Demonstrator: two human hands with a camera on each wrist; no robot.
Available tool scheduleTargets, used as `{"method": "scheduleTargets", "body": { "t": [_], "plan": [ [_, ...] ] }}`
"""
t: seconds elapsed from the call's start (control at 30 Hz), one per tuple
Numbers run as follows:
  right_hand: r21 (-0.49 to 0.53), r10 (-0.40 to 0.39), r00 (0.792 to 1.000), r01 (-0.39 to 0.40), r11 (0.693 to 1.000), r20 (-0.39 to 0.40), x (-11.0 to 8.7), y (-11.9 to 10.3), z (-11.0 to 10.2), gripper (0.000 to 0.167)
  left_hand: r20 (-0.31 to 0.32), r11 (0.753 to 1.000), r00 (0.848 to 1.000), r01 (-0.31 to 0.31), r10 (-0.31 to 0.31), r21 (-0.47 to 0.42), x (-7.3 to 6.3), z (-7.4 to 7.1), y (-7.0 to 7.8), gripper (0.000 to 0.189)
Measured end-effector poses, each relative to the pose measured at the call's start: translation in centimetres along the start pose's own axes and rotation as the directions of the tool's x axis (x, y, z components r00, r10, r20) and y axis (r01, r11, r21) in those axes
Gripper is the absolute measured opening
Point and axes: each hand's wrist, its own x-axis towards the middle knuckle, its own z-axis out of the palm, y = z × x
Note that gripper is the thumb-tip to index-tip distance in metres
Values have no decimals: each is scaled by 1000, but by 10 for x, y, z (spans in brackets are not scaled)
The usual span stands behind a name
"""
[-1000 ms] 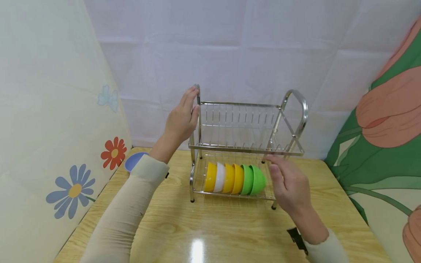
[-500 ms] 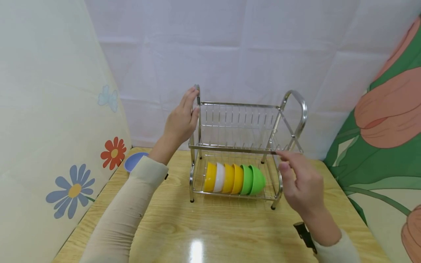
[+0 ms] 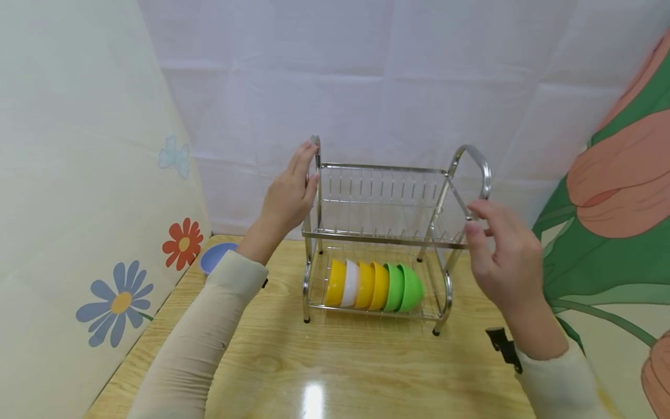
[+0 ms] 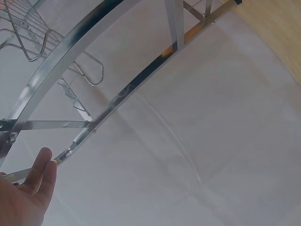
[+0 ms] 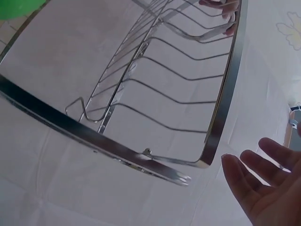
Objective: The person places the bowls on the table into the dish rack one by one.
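A two-tier metal dish rack [image 3: 387, 239] stands on the wooden table. On its lower tier, several bowls lean on edge in a row: yellow bowls [image 3: 335, 285], a white bowl [image 3: 350, 285] and green bowls [image 3: 411, 288]. My left hand [image 3: 287, 195] touches the rack's left side arch with its fingers nearly straight; the left wrist view shows those fingers [image 4: 46, 176] against the curved bar. Near the right side arch is my right hand [image 3: 508, 256], fingers loosely bent and holding nothing. In the right wrist view, its fingertips [image 5: 230, 162] are apart from the upper rail.
A blue dish [image 3: 216, 257] sits at the back left of the table [image 3: 366, 372], partly hidden by my left forearm. A white cloth wall [image 3: 387, 87] rises right behind the rack. Printed side panels with flowers [image 3: 182, 244] border the table left and right.
My right hand has moved right and up, from the front of the rack along its upper rail to its right side. The left hand, rack and bowls have stayed in place.
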Motion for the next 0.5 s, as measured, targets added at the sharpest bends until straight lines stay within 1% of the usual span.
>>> {"method": "scheduleTargets", "body": {
  "t": [0.1, 0.27, 0.37, 0.5],
  "plan": [
    [-34, 26, 997, -24, 999, 71, 7, 13, -4, 53, 5, 1000, 1000, -6, 6, 5, 0, 0, 0, 53],
    [-91, 80, 982, -65, 994, 170, 17, 34, -7, 43, 12, 1000, 1000, -15, 14, 15, -1, 0, 0, 54],
    [-104, 107, 968, -85, 991, 227, 23, 45, -7, 44, 18, 1000, 1000, -15, 14, 15, -1, 0, 0, 54],
    [-107, 158, 938, -131, 986, 309, 31, 58, -6, 50, 28, 1000, 1000, -10, 9, 13, -2, 0, 1, 55]
  ]
}}
